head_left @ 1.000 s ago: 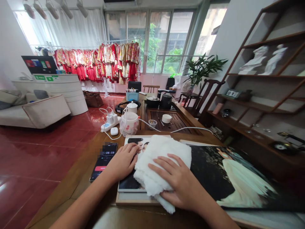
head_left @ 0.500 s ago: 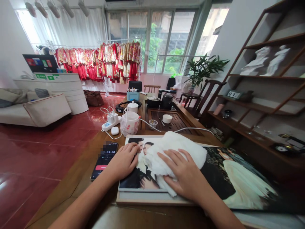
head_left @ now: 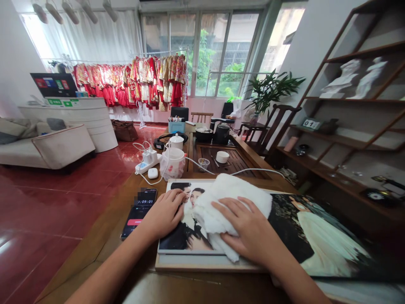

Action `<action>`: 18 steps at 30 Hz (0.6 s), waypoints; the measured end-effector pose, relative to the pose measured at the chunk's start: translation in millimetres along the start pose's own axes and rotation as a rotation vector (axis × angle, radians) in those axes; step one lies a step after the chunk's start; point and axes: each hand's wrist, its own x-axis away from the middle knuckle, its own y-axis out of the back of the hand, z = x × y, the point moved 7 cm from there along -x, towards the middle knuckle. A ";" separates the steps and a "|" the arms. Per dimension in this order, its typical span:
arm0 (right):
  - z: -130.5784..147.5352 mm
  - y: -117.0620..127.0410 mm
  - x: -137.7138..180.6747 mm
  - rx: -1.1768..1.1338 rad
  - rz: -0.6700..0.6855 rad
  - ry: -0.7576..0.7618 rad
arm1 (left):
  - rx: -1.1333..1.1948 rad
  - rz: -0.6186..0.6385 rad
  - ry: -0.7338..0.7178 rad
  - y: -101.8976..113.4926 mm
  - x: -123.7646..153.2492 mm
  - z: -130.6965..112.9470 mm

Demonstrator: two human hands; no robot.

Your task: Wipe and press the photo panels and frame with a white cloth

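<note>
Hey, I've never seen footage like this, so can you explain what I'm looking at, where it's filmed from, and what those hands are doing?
There's no machine here: these are a person's two bare hands. The view comes from a camera worn on their head, looking forward and down.

The right hand lies spread on a folded, fluffy white cloth, on top of it rather than clearly gripping it. The left hand rests at the left edge of a flat, rectangular couple photo, partly covered by the cloth.

Around them on the brown wooden table are a black smartphone and a dark rectangular picture showing a pale gown. Farther back stands a small, round white bowl.
</note>
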 end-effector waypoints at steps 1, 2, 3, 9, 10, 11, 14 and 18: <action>-3.4 -0.1 0.2 0.020 -0.006 -0.016 | 0.000 0.000 0.001 0.5 0.0 -0.3; -5.0 -0.5 0.4 0.038 -0.009 -0.020 | 0.000 -0.001 0.002 0.8 -0.1 -0.4; -4.8 -1.2 0.7 0.050 -0.010 -0.015 | 0.000 -0.001 0.002 1.0 -0.2 -0.4; 18.3 -4.3 2.1 0.000 0.020 0.092 | 0.001 -0.003 0.004 -0.2 0.3 0.4; 22.8 -4.6 2.3 -0.018 0.030 0.113 | -0.001 -0.008 0.005 -0.3 0.6 0.7; 26.6 -4.7 2.5 -0.034 0.037 0.134 | -0.003 -0.012 0.004 -0.4 0.8 0.8; 30.9 -4.5 2.7 -0.071 0.049 0.174 | -0.006 -0.017 -0.002 -1.1 0.8 0.9; 18.5 -1.9 1.0 -0.059 0.032 0.118 | 0.002 -0.022 -0.004 -0.5 0.3 0.9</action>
